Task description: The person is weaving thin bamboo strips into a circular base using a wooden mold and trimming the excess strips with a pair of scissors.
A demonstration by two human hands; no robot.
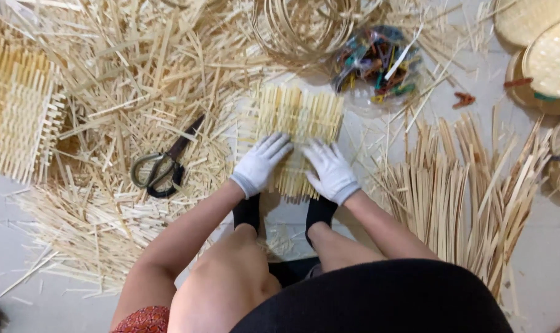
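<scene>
- Surface: pale tiled floor [548,259], seen from above; person seated on it, knees up, dark socks planted near the work.
- Floor mostly covered in loose bamboo offcuts [138,80], thickest at upper left and centre.
- Work piece: small woven bamboo mat [301,117], lying flat on the floor directly ahead of the feet, roughly centre of view.
- Left hand [261,163], white glove, palm down on the mat's near-left part; fingers spread flat, gripping nothing.
- Right hand [330,171], white glove, palm down on the mat's near-right part; fingers likewise extended and flat, pressing rather than holding.
- Handling, judged: mat looks light and springy; thin slats stiff along their length but likely to snap or splinter if bent hard. Weave appears loose at the edges, so strips could slip out. Best taken by two opposite woven edges or pressed flat from above, not by single protruding ends.
- Appearance: pale straw-yellow, roughly rectangular, parallel slats crossed by a few strips; ragged uneven ends on the near side.
- Black-bladed scissors [163,166] with looped handles rest on the offcuts, left of the left hand, apart from it.
- Bundle of long strips [465,185] fans out to the right.
- Clear bag of coloured clips [375,65] beyond the mat; coiled bamboo hoops [304,24] beside it.
- Larger woven panel [18,111] at far left; round woven trays [545,55] upper right.
</scene>
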